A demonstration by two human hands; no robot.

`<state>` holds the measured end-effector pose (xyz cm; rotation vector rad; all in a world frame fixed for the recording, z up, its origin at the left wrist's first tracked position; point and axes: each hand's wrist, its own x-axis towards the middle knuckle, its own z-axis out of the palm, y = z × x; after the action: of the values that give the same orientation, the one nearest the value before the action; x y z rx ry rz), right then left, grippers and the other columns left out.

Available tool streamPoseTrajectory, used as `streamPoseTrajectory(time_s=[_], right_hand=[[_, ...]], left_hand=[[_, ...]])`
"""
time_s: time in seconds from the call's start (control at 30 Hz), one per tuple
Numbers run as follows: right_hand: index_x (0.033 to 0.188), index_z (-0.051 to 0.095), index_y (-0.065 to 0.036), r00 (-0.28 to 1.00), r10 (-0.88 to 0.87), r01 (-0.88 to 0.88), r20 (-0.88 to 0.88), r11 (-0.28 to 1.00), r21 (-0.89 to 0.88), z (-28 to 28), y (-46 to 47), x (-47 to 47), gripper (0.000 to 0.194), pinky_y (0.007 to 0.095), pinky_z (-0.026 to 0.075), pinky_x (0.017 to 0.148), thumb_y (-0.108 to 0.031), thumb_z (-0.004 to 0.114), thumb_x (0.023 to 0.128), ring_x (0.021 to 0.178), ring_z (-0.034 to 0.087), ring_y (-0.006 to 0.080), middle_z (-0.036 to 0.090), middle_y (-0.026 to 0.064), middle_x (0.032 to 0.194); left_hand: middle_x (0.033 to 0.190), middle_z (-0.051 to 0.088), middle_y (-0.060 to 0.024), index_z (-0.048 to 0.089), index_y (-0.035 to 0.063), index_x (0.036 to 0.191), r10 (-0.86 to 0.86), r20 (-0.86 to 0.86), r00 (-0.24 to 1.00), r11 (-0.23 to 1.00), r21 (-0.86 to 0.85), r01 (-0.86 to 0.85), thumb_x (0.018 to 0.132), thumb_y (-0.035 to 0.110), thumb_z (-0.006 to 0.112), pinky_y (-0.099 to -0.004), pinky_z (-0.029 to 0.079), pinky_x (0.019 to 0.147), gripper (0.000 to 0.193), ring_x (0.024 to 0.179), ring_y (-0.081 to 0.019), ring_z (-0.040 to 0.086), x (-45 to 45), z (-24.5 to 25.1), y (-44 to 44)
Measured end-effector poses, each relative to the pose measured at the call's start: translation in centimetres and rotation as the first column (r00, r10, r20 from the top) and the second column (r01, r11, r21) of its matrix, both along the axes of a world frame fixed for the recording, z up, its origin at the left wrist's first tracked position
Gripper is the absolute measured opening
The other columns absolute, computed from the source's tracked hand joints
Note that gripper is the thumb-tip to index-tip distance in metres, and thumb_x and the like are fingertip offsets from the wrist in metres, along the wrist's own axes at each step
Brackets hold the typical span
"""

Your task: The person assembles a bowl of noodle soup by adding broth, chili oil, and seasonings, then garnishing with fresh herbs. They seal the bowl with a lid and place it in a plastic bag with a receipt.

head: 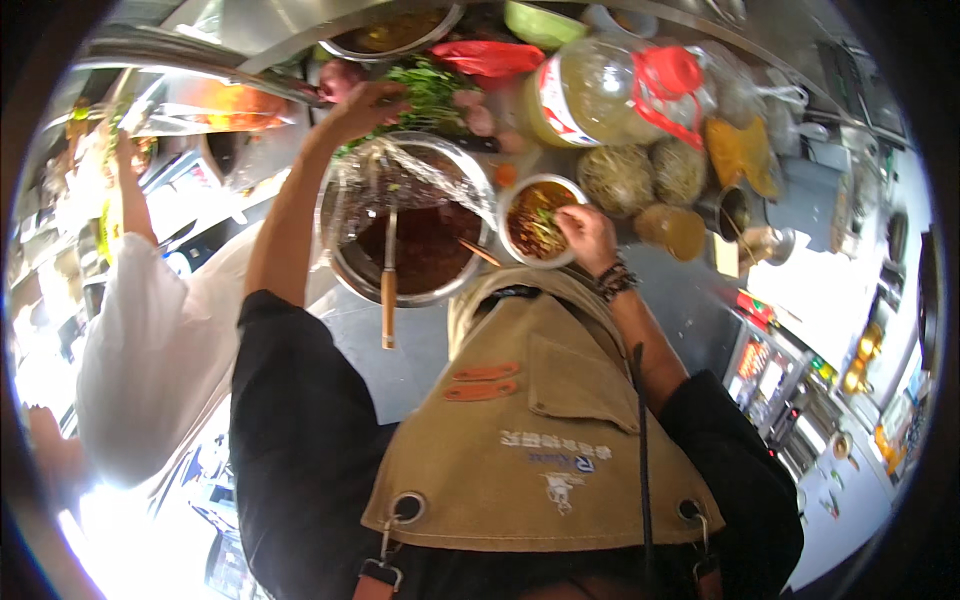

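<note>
My left hand (371, 109) reaches to a heap of green leafy herbs (427, 94); its fingertips are at the edge of the leaves, and I cannot tell whether they grip any. My right hand (589, 236) is at the right side of a white bowl (506, 232), fingers bent over the rim. In the bowl is a reddish-brown food (536, 217) with chopped green bits close to my fingertips. Left of it stands a large steel bowl (420, 300) of dark red sauce (420, 251), partly under clear plastic film (360, 176). A wooden-handled utensil (388, 300) leans over its near rim.
A big oil bottle (600, 90) with a red cap lies at the back. Bags of pale shreds (615, 180), a jar (670, 231) and a metal cup (733, 210) are on the right. Another person in a white sleeve (135, 360) is close on my left.
</note>
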<state>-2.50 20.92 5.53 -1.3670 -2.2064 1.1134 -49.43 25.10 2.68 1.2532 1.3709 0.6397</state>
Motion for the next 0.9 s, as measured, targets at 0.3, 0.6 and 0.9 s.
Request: streamPoseTrajectory(time_s=[0.3, 0.6, 0.9], right_hand=[[0.111, 0.072, 0.0, 0.942, 0.178, -0.208, -0.285, 0.975, -0.081, 5.8, 6.9, -14.3, 0.026, 0.0248, 0.051, 0.067, -0.022, 0.067, 0.098, 0.075, 0.063, 0.007, 0.072, 0.0046, 0.09], [0.094, 0.074, -0.004, 0.93, 0.303, -0.362, 0.206, 0.85, 0.383, 3.1, 7.7, -30.4, 0.049, 0.0398, 0.057, 0.064, -0.052, 0.064, 0.093, 0.071, 0.07, 0.029, 0.071, 0.0161, 0.081], [0.115, 0.071, -0.012, 0.901, 0.398, -0.306, -0.171, 0.864, 0.4, -1.5, 8.9, -30.9, 0.039, 0.0398, 0.058, 0.072, -0.044, 0.065, 0.094, 0.075, 0.067, 0.0341, 0.071, 0.0127, 0.089]], left_hand=[[0.092, 0.068, -0.0027, 0.065, -0.0038, 0.112, 0.13, 0.174, 0.976, 0.982, 0.116, -0.151, 0.103, 0.014, 0.059, -0.0286, 0.051, 0.085, 0.021, 0.089, -0.0115, 0.064, -2.2, 5.4, -0.1], [0.098, 0.074, -0.0107, 0.063, -0.0011, 0.112, 0.409, 0.086, 0.908, 0.891, 0.174, -0.418, 0.1, 0.016, 0.061, -0.031, 0.053, 0.078, 0.021, 0.091, -0.0156, 0.07, -0.9, 8.0, -0.3], [0.084, 0.061, -0.0055, 0.057, -0.0021, 0.112, 0.609, 0.236, 0.757, 0.634, 0.428, -0.644, 0.105, 0.008, 0.046, -0.0307, 0.048, 0.071, 0.017, 0.074, -0.0132, 0.056, 1.4, 9.4, -2.5]])
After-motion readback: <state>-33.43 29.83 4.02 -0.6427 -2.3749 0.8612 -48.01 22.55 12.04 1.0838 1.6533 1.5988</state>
